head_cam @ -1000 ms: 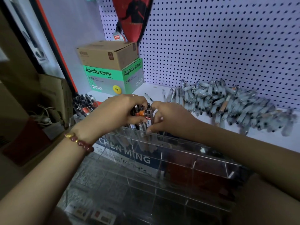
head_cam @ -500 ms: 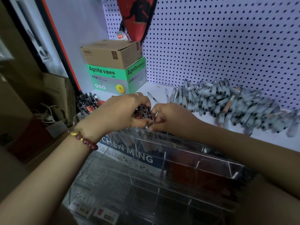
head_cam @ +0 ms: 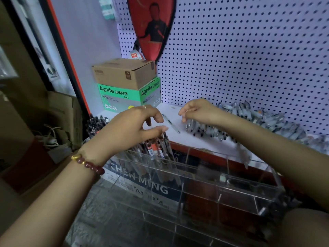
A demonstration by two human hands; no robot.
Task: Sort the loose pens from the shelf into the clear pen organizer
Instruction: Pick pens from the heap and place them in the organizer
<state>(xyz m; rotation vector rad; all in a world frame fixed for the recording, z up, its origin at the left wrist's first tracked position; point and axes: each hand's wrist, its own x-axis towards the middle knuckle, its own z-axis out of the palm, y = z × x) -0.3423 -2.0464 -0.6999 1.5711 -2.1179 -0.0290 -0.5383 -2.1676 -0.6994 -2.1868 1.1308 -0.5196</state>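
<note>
Clear acrylic makes the organizer [head_cam: 210, 177] hard to read, but I can see its back-left compartment packed with upright pens [head_cam: 156, 148], slightly tilted, with dark tops and orange bands showing. The left hand [head_cam: 131, 127] hovers just above their tops, fingers loosely curled and holding nothing. The right hand [head_cam: 197, 111] hangs over the near end of the loose pile [head_cam: 258, 120] on the shelf [head_cam: 204, 141], likewise relaxed and empty as far as I can tell. One see-through pen [head_cam: 170, 123] lies alone between the two hands. My call: gather a small bunch from the pile's near end, tips all one way, rather than a fistful that fans out, then lower it into a compartment while the left hand steadies the standing ones. The piled pens look pale, slim and slippery, heaped along the pegboard [head_cam: 249, 50].
</note>
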